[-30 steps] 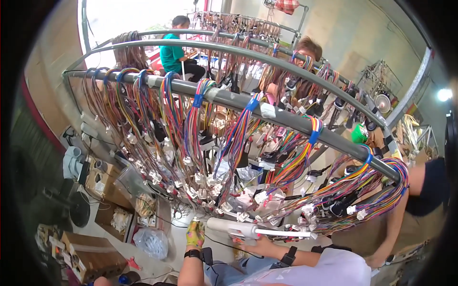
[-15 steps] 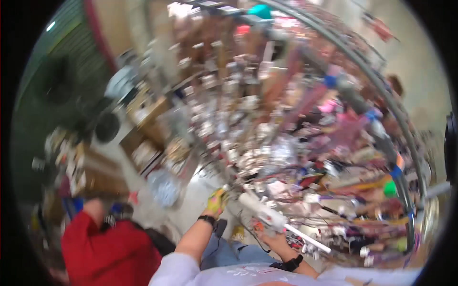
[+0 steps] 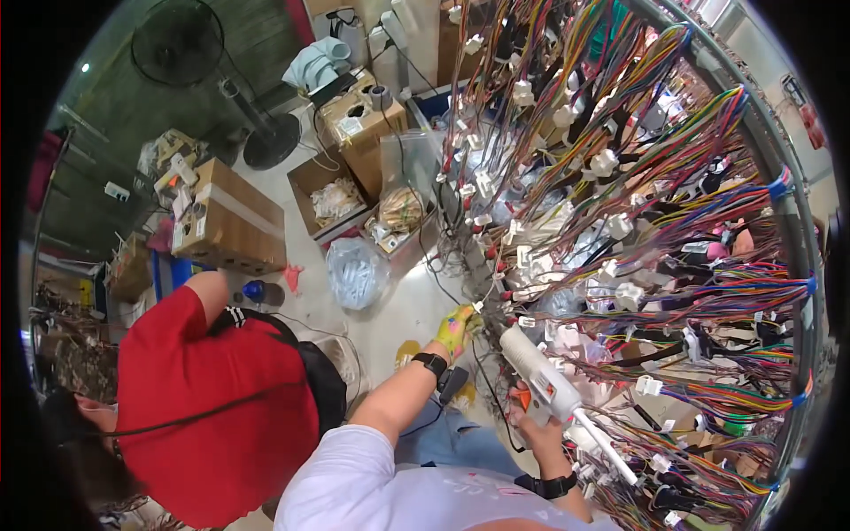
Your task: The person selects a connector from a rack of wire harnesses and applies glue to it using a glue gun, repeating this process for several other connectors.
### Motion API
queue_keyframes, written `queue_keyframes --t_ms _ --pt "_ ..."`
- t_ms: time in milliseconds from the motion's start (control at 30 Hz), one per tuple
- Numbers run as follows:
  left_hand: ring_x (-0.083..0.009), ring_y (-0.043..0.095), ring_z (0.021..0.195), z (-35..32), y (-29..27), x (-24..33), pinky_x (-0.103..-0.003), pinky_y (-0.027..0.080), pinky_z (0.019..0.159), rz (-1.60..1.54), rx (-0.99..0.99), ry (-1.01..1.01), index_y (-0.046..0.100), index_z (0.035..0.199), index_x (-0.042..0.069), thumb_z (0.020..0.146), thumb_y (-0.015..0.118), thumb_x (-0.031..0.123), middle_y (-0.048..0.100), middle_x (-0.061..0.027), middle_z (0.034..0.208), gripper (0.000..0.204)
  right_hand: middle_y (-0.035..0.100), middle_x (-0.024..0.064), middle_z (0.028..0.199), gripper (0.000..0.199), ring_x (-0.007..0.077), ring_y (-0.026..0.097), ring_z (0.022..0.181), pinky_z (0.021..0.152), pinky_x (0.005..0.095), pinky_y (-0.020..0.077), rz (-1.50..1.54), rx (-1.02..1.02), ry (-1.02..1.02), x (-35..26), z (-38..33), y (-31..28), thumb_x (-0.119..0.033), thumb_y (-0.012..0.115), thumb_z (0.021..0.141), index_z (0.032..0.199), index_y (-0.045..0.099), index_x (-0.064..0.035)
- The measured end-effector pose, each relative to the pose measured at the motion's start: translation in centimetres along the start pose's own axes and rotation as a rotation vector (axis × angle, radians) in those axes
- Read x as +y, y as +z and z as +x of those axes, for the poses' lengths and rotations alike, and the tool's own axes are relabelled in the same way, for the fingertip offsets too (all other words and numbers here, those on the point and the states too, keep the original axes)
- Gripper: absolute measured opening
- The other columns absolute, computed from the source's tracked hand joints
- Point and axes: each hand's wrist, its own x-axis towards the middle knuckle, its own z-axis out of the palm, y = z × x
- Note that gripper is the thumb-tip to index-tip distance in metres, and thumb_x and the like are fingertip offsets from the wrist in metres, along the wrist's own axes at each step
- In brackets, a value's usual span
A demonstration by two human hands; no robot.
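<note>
White glue gun (image 3: 547, 382) gripped in right hand (image 3: 531, 423), gloved left hand (image 3: 457, 327) pinching hanging wires (image 3: 496, 265) just beside it

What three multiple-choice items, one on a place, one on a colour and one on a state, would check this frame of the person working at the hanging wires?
1. Where is the white gun-shaped tool?
A. in the right hand
B. on the floor
C. in a cardboard box

2. What colour is the glove on the left hand?
A. blue
B. yellow
C. black

3. What is the left hand doing?
A. resting in the lap
B. gripping the fan stand
C. reaching up to the hanging wires

Answers: 1 A, the right hand grips the tool's handle from below. 2 B, the glove is yellow with some colour patches. 3 C, its fingertips meet the wire ends.
</note>
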Motion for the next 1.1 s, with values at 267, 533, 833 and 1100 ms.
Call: queue_keyframes --t_ms 267,533,833,1100 --pt "-0.0163 0.059 0.065 1.5 -1.8 -0.9 -0.03 0.047 0.058 0.008 0.024 -0.056 0.059 0.095 0.009 0.085 0.059 0.021 0.06 -0.0031 0.077 0.016 0.055 0.0114 0.116 0.051 0.022 0.056 0.107 0.089 0.0354 0.0494 0.262 -0.052 0.083 -2.6 1.5 1.9 0.006 0.06 0.078 0.125 0.043 -0.0012" --pt "-0.0129 0.055 0.064 4.3 -2.1 -0.2 -0.027 0.045 0.056 0.113 -0.034 -0.161 0.061 0.092 0.01 0.085 0.058 0.025 0.06 -0.0017 0.078 0.018 0.051 0.0111 0.126 0.052 0.0231 0.052 0.113 0.095 0.0347 0.0432 -0.091 -0.1 0.326 0.6 3.1 2.2 0.006 0.055 0.079 0.129 0.041 -0.0016" --pt "-0.0129 0.052 0.061 4.4 -2.6 1.0 -0.026 0.045 0.058 -0.127 -0.113 -0.345 0.059 0.097 0.001 0.086 0.053 0.018 0.058 -0.003 0.075 0.021 0.05 0.014 0.126 0.055 0.0262 0.048 0.12 0.096 0.0381 0.0435 0.201 -0.063 0.234 4.3 4.9 3.4 0.008 0.054 0.077 0.129 0.04 -0.0019" --pt "-0.0207 0.062 0.081 4.2 -3.2 -0.4 -0.031 0.051 0.075 -0.233 -0.224 -0.394 0.058 0.103 -0.003 0.089 0.052 0.022 0.064 -0.0117 0.093 0.029 0.053 0.0133 0.117 0.056 0.0267 0.051 0.114 0.089 0.0392 0.0491 0.26 -0.04 0.241 5.0 6.5 4.6 0.01 0.052 0.076 0.129 0.04 -0.0026"
